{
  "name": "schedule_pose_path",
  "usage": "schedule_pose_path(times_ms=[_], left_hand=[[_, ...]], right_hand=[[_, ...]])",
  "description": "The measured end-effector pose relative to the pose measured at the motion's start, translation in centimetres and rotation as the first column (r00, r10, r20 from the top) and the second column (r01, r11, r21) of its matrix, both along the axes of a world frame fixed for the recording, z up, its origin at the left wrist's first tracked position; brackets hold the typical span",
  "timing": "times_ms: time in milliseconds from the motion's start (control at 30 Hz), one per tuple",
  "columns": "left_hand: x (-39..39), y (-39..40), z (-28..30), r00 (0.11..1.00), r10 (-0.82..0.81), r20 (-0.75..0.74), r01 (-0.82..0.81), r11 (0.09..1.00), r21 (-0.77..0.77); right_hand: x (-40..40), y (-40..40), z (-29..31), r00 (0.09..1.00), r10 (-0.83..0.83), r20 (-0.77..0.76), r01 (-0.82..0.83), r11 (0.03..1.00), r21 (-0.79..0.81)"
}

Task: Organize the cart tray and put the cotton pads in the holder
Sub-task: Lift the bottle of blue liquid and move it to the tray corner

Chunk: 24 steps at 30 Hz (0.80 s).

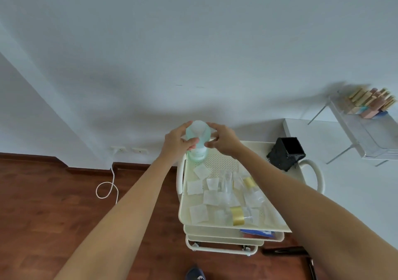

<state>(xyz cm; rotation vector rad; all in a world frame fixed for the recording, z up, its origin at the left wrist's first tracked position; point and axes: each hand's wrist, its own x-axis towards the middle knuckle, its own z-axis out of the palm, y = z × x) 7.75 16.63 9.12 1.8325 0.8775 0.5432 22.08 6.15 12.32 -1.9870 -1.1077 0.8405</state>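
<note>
Both hands steady a pale green bottle at the far left corner of the cart tray.

Left hand (177, 143) wraps the bottle (197, 144); right hand (221, 142) pinches its side with its fingertips. Square cotton pads (197, 214) lie scattered flat across the tray (183, 211) among clear containers; being light, soft and limp, they likely need pinching by an edge. A black holder (287, 153) stands at the far right corner.
</note>
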Motion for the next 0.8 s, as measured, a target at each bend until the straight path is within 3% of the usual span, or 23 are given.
schedule_pose_path(times_ms=[333, 567, 800], left_hand=[[2.2, 1.5, 0.4, 0.989, 0.023, -0.143, -0.005, 0.992, 0.127], [2.6, -1.0, -0.5, 0.982, 0.126, -0.143, -0.1, 0.979, 0.177], [2.8, -6.4, -3.8, 0.936, 0.339, -0.094, -0.318, 0.929, 0.19]], right_hand=[[0.9, 2.6, 0.3, 0.995, 0.034, 0.097, -0.031, 0.999, -0.035], [2.0, 0.7, -0.3, 0.993, 0.114, 0.025, -0.113, 0.993, -0.041], [4.9, -6.1, -5.2, 0.969, 0.174, 0.173, -0.117, 0.947, -0.298]])
